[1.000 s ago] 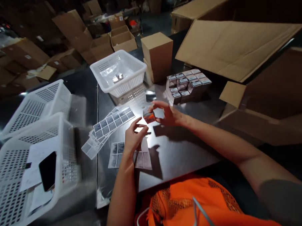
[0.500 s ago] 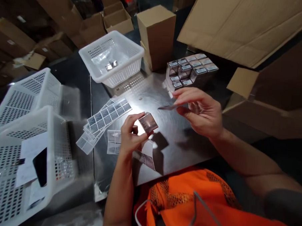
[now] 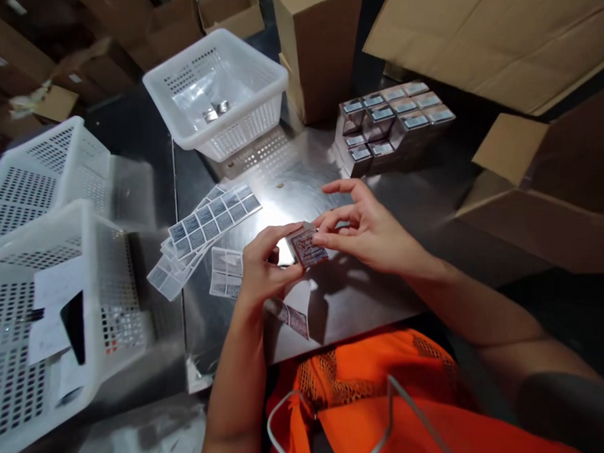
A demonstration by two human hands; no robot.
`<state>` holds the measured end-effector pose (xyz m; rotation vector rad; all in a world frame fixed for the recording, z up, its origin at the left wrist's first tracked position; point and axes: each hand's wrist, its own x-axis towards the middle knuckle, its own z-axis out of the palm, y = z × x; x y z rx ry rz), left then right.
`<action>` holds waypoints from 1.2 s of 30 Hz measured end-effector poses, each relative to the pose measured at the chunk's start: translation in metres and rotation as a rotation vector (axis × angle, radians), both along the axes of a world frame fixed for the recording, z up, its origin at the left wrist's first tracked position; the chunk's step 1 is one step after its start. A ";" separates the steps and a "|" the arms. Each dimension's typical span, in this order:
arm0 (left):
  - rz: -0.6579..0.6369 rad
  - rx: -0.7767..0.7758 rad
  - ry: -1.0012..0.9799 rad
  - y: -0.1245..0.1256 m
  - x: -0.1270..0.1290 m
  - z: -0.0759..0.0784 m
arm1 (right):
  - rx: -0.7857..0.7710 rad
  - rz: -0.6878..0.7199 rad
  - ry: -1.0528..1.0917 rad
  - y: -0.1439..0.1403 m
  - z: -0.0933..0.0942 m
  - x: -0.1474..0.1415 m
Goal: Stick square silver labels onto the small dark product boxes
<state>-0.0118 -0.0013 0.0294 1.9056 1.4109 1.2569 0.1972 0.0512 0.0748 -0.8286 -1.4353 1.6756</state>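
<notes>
Gripping a small box [image 3: 308,247] above the desk [image 3: 359,296], the left hand [image 3: 265,268] steadies it while right-hand fingers [image 3: 331,238] pinch a label flat onto its top.

On the table [image 3: 369,303], both hands meet near the front edge: the left hand [image 3: 265,265] and the right hand [image 3: 372,233] hold a small box [image 3: 308,247] between them. Left of the hands lie label sheets [image 3: 212,219], and behind those, toward the far edge, sits a basket [image 3: 217,96] with a tall carton [image 3: 317,47] to its right. A stack of small boxes [image 3: 391,123] stands behind the right hand, and two more baskets [image 3: 46,242] sit off the table's left edge.
</notes>
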 end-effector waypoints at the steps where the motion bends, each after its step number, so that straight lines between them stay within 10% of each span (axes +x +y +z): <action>1: -0.001 -0.004 0.005 0.000 0.000 0.000 | 0.010 0.002 -0.004 0.000 -0.001 0.000; 36: 0.027 -0.011 0.005 -0.001 0.002 0.000 | 0.065 -0.041 0.000 -0.001 -0.007 -0.003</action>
